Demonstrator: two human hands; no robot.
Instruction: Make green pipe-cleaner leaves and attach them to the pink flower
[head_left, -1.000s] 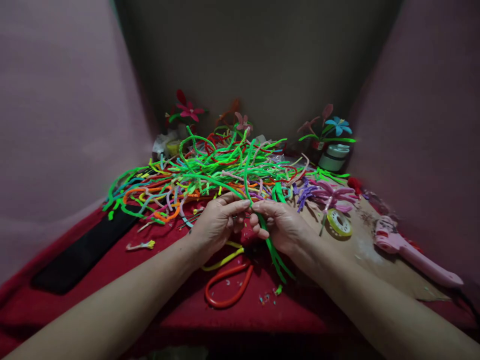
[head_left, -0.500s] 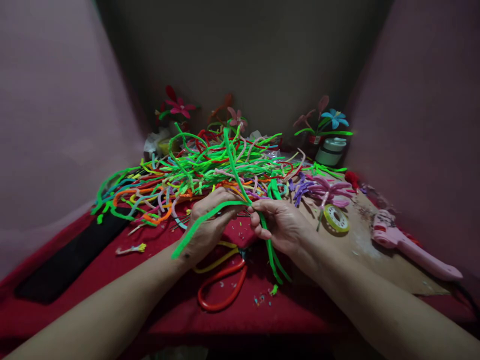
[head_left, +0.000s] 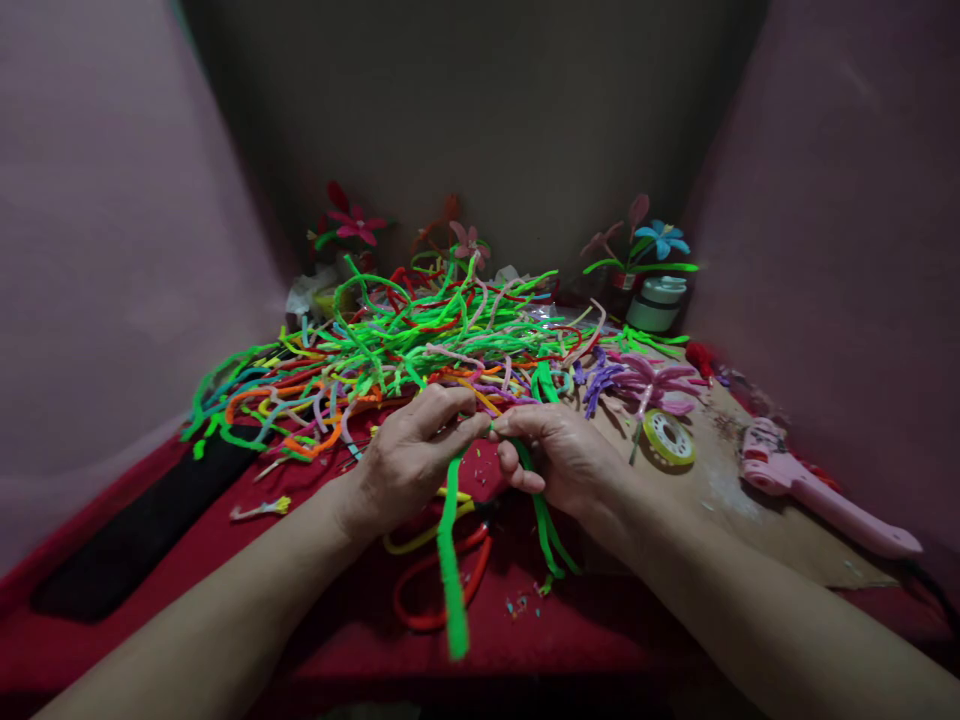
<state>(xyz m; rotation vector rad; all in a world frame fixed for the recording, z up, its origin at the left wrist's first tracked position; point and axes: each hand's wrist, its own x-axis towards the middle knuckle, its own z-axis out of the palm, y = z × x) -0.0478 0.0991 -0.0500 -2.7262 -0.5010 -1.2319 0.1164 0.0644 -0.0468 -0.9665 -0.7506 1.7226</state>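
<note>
I am pinching a bright green pipe cleaner (head_left: 450, 560) between thumb and forefinger of my left hand (head_left: 405, 465); it is hanging down over the red-handled scissors (head_left: 397, 600) on the red cloth (head_left: 300, 600). My right hand (head_left: 562, 455) is gripping a bundle of green pipe cleaners (head_left: 544, 525), with its fingertips touching my left, just in front of the tangled pile (head_left: 420, 340).

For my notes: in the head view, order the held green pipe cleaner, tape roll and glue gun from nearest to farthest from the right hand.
1. green pipe cleaner: touching the fingertips of the right hand.
2. tape roll: close by, on its right.
3. glue gun: much farther right.
</note>
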